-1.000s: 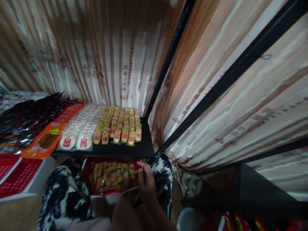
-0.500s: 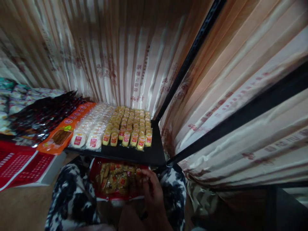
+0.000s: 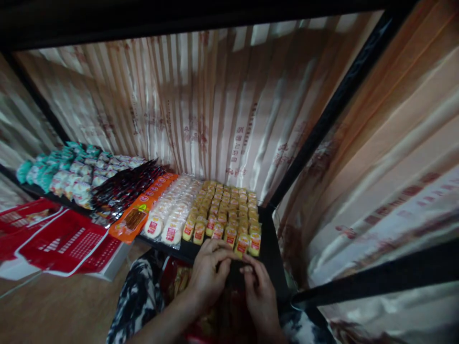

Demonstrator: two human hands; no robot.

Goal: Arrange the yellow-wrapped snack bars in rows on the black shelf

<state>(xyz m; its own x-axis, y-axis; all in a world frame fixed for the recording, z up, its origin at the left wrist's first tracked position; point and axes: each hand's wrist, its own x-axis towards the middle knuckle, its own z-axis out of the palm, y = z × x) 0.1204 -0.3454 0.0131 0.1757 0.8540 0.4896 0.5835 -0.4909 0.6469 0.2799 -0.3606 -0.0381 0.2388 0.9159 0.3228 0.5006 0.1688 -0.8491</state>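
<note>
Rows of small yellow wrapped cakes (image 3: 229, 210) with red labels stand on the black shelf (image 3: 270, 239). At their front edge my left hand (image 3: 211, 267) stretches its fingers to the right, the fingertips by the nearest packets and the thumb apart. My right hand (image 3: 261, 291) is close beside it, fingers bent and tips near the same front packets; whatever they hold is hidden. Below the hands, a red-lined box of more wrapped packets (image 3: 181, 279) sits between my knees, largely covered by my forearms.
Left along the shelf lie white round wrapped cakes (image 3: 174, 229), an orange snack bag (image 3: 134, 220), dark shiny packs (image 3: 125, 188) and white-and-teal packets (image 3: 77, 174). A red printed carton (image 3: 71, 243) is on the left. Black frame bars (image 3: 376, 274) and pleated curtains (image 3: 215, 95) enclose the shelf.
My right hand has come up out of the box to the shelf's front edge. My left hand has risen into plain view beside it. The camera view has shifted left and up.
</note>
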